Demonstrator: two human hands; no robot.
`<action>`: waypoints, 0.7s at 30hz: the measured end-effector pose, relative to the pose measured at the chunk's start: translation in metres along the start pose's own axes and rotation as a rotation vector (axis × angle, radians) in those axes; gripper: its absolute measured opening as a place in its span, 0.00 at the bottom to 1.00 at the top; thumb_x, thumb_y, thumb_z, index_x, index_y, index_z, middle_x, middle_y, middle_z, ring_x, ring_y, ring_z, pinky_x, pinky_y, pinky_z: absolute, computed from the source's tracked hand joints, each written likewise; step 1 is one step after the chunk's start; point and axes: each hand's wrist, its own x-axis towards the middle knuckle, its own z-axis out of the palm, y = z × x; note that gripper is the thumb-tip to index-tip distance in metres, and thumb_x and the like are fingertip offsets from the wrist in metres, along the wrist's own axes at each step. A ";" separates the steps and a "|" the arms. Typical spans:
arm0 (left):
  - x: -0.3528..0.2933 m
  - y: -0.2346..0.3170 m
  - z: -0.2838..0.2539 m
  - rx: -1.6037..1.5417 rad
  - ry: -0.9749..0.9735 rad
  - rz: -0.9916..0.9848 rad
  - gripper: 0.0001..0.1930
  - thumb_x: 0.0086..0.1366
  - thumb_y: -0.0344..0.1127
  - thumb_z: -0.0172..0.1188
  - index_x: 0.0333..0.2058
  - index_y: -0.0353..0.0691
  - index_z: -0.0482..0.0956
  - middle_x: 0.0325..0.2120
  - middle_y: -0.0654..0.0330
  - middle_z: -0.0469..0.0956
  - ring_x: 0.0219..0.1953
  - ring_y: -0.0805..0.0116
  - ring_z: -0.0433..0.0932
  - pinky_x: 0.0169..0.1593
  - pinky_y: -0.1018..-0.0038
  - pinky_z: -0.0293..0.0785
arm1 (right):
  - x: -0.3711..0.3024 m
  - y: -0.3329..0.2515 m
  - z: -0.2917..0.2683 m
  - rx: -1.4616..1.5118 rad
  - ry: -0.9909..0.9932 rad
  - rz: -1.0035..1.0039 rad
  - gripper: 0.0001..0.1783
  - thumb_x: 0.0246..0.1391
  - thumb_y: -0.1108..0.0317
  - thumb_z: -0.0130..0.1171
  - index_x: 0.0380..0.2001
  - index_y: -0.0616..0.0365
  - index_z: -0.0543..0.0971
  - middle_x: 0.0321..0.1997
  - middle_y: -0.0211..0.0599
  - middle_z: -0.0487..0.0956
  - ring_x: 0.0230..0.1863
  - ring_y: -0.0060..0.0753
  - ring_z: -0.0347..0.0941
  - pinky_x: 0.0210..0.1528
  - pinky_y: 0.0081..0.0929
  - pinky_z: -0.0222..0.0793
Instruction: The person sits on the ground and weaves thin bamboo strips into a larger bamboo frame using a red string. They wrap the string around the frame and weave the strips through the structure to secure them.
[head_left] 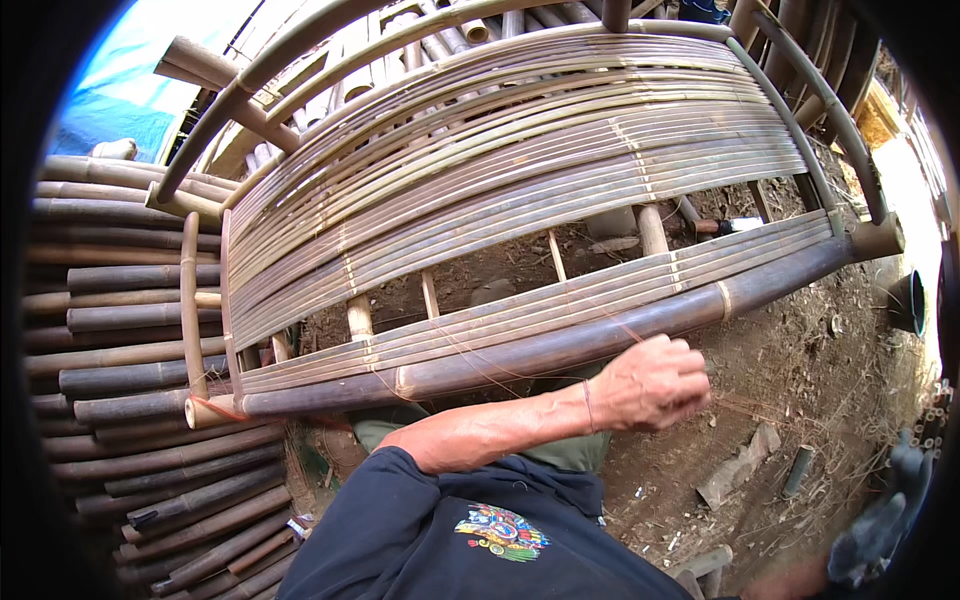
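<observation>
My left hand (655, 383) is closed in a fist just in front of the bench's thick dark bamboo front rail (560, 350). A thin reddish cord (617, 322) runs from the seat slats into that fist, and a faint strand shows beyond it. My right hand (872, 535), in a grey glove, is out at the lower right rim, blurred, its fingers unclear. Before me lies the bamboo bench frame (190, 310), with long split slats (520, 165) across it. Narrower front slats (540, 305) lie along the rail, parted from the others by a gap. Loose cord strands trail over the rail's middle.
Stacked bamboo poles (140, 320) fill the left side. A blue tarp (125, 115) is at the far left. Under the far right slats lies a blade with a reddish handle (710, 227). Bamboo offcuts (740, 465) lie on the dirt floor at right.
</observation>
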 end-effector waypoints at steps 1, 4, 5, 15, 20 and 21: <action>-0.001 0.015 0.003 -0.083 0.020 0.053 0.14 0.63 0.37 0.61 0.22 0.45 0.66 0.22 0.63 0.63 0.26 0.64 0.67 0.31 0.67 0.63 | -0.004 -0.002 0.041 0.102 0.004 0.069 0.42 0.66 0.44 0.41 0.67 0.72 0.55 0.49 0.45 0.71 0.43 0.34 0.73 0.53 0.37 0.72; -0.021 0.068 0.019 -0.173 -0.034 0.044 0.13 0.63 0.38 0.59 0.23 0.45 0.66 0.23 0.63 0.63 0.27 0.64 0.66 0.32 0.66 0.63 | -0.044 0.019 0.158 0.159 -0.603 0.780 0.36 0.65 0.41 0.45 0.61 0.61 0.67 0.52 0.49 0.75 0.36 0.34 0.79 0.30 0.27 0.79; -0.026 0.083 0.027 -0.193 -0.084 0.049 0.12 0.63 0.38 0.59 0.24 0.45 0.68 0.24 0.62 0.64 0.29 0.64 0.67 0.33 0.66 0.63 | -0.065 0.027 0.191 0.338 -0.997 1.047 0.36 0.64 0.39 0.45 0.58 0.63 0.68 0.45 0.51 0.79 0.27 0.36 0.80 0.23 0.27 0.78; -0.044 0.061 -0.075 0.150 0.260 -0.310 0.20 0.64 0.42 0.60 0.49 0.35 0.77 0.44 0.48 0.74 0.50 0.47 0.72 0.62 0.55 0.64 | -0.080 0.007 0.368 0.149 -1.052 0.030 0.20 0.68 0.59 0.47 0.28 0.63 0.79 0.39 0.44 0.82 0.40 0.39 0.79 0.48 0.35 0.73; -0.109 -0.076 -0.079 0.372 0.335 -1.061 0.19 0.71 0.46 0.49 0.48 0.39 0.81 0.48 0.49 0.78 0.55 0.49 0.74 0.60 0.51 0.63 | -0.012 -0.039 0.359 1.283 -1.042 0.513 0.15 0.67 0.61 0.50 0.33 0.62 0.79 0.53 0.45 0.80 0.43 0.37 0.78 0.51 0.33 0.72; -0.104 -0.090 -0.079 0.325 0.115 -1.203 0.20 0.71 0.49 0.47 0.48 0.42 0.81 0.46 0.50 0.80 0.54 0.50 0.75 0.60 0.49 0.61 | 0.002 -0.034 0.357 1.234 -1.139 0.550 0.16 0.67 0.61 0.49 0.33 0.61 0.79 0.51 0.46 0.81 0.37 0.37 0.79 0.43 0.33 0.73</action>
